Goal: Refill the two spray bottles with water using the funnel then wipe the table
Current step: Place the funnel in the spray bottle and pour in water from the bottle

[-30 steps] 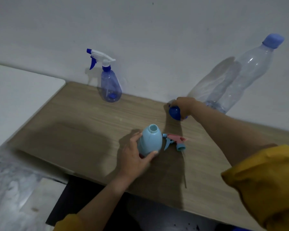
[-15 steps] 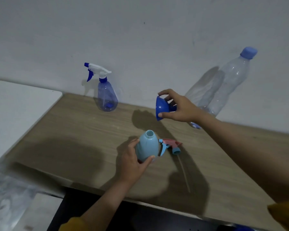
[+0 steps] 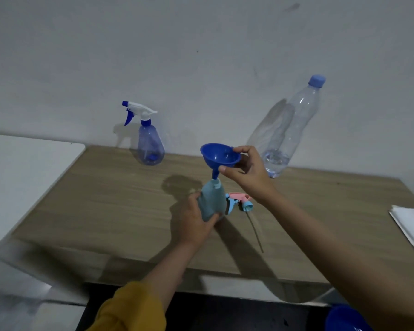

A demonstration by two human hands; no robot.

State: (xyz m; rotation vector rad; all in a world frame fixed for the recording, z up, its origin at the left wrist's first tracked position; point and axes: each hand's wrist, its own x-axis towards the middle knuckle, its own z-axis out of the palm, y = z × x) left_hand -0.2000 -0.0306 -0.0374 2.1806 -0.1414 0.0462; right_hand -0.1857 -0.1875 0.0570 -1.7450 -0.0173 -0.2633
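My left hand [image 3: 193, 222] grips the light blue spray bottle [image 3: 212, 200], which stands uncapped on the wooden table [image 3: 105, 206]. My right hand [image 3: 246, 174] pinches the blue funnel [image 3: 219, 155] by its rim, upright, with its spout at the bottle's mouth. The pink and blue spray head [image 3: 240, 201] with its tube lies on the table just right of the bottle. A second spray bottle [image 3: 150, 145], clear blue with a white trigger, stands capped at the back by the wall. A clear water bottle [image 3: 292, 130] with a blue cap stands at the back right, a little water at its bottom.
A folded white cloth or paper [image 3: 411, 225] lies at the table's right edge. A white surface [image 3: 22, 168] adjoins the table on the left. A blue object [image 3: 347, 318] shows at the bottom right, below the table's front edge. The wall runs right behind the table.
My right hand lifted the funnel from the table near the water bottle, turned it upright and brought it over the light blue bottle's mouth. My left hand kept its hold on the bottle.
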